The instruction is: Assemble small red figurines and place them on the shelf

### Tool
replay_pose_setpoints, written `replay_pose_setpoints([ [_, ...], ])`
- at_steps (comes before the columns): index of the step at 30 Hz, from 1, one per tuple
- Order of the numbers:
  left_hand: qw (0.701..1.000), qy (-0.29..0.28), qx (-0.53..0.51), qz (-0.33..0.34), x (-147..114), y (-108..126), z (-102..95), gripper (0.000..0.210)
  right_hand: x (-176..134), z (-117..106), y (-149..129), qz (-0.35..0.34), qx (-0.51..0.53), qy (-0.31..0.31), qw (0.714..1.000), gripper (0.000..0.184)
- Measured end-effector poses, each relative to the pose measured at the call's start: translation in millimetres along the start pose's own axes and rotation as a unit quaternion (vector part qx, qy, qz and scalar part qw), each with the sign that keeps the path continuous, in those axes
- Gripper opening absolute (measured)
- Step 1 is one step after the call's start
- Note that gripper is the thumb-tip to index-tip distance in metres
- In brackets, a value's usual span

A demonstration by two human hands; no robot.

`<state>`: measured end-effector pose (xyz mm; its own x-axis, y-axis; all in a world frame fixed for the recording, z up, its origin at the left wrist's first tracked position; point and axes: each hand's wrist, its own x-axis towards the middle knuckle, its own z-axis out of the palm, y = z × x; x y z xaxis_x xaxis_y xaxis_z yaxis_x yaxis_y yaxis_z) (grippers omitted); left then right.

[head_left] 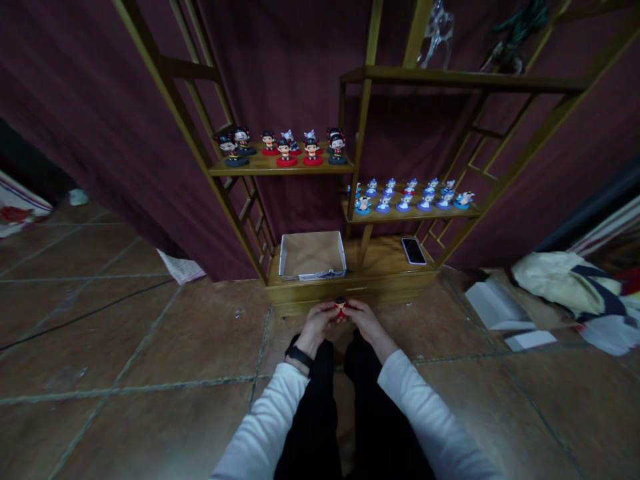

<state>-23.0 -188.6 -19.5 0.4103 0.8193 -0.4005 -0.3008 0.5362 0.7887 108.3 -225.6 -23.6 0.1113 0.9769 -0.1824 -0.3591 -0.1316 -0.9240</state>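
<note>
Between my two hands, in front of the low drawer of the shelf unit, is a small figurine [341, 305] with black hair and red on its body. My left hand [320, 321] has its fingers closed on one side of it, and my right hand [364, 319] grips the other side. Fingers cover much of the figurine. Similar figurines stand upright on the upper left shelf [280, 171], some on red bases, like the red-based figurine [287, 153], others on dark bases, like the dark-based figurine [337, 148].
An open cardboard box [313, 253] and a phone [413, 251] lie on the lowest shelf. Several blue and purple figurines [404, 203] fill the middle right shelf. A clear ornament [438, 37] stands higher up. White box pieces [500, 305] and a pale bag [565, 280] lie on the floor at right.
</note>
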Motion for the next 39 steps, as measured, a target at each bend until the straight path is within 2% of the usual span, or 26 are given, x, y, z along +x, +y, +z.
replay_pose_setpoints([
  [9, 0.999, 0.045, -0.004, 0.010, 8, -6, -1.9, 0.024, 10, -3, 4, 0.007, 0.007, -0.031, 0.999, 0.023],
  [15, 0.996, 0.055, -0.028, 0.063, 12, -8, -2.1, 0.036, 13, 0, 6, -0.036, 0.033, 0.048, 0.998, 0.043],
  [19, 0.989, 0.077, -0.023, 0.128, 13, -13, -0.5, 0.038, 12, 0, 4, -0.077, -0.027, 0.060, 0.995, 0.036],
  [25, 0.982, 0.104, 0.006, 0.160, 13, -12, 1.3, 0.034, 14, 1, 2, -0.089, -0.092, 0.065, 0.990, 0.025],
  [31, 0.985, 0.096, 0.005, 0.143, 11, -10, 0.8, 0.031, 18, 3, 5, -0.057, -0.049, 0.056, 0.996, 0.035],
  [36, 0.990, 0.096, 0.000, 0.100, 12, -9, 0.7, 0.032, 23, 4, 10, -0.036, -0.055, 0.081, 0.994, 0.040],
  [39, 0.989, 0.108, 0.000, 0.103, 10, -10, 2.6, 0.030, 24, 3, 12, -0.036, -0.057, 0.084, 0.994, 0.041],
])
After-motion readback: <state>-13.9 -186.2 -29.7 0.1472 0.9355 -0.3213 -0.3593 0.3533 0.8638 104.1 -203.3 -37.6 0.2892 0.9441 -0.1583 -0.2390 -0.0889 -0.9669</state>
